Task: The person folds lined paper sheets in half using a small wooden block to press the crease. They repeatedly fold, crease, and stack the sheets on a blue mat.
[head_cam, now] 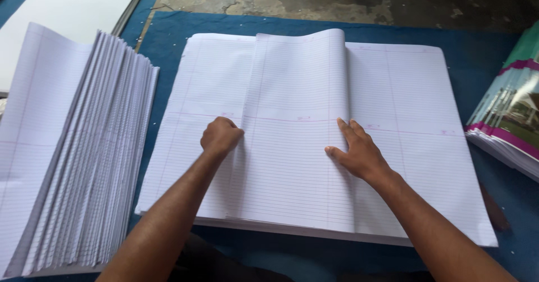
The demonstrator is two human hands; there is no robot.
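A wide stack of white ruled paper sheets (404, 119) lies in the middle of the blue cloth-covered surface (168, 29), with a folded sheet (292, 147) on it. Left of it lies a fanned pile of folded ruled sheets (84, 147), behind that a flat white board (73, 4). On the right lies a pile of printed glossy covers (511, 113).

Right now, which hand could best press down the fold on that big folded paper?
The right hand, probably. It lies flat and open right along the fold edge of the folded lined sheet, ready to slide along it. The left hand is curled into a fist at the sheet's opposite, loose edge.
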